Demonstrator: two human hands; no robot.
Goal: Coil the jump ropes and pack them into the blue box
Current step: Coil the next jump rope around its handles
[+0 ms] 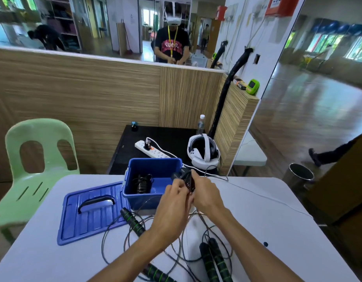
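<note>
The blue box (135,197) stands open on the white table, with one coiled black jump rope (142,183) lying inside it. Just right of the box's front corner, my left hand (172,202) and my right hand (204,193) meet and grip a black bundled jump rope (186,178), held above the table. Loose black cord (115,231) sprawls over the table below my arms. One black handle with green rings (133,221) lies near the lid, another (157,273) at the front edge, and a pair of handles (214,261) lies under my right forearm.
The box's blue lid (90,210) lies flat left of the box. Behind the white table (257,231) a black table holds a power strip (150,150), a white headset (203,152) and a bottle (200,124). A green chair (35,159) stands at left, a bin (300,176) at right.
</note>
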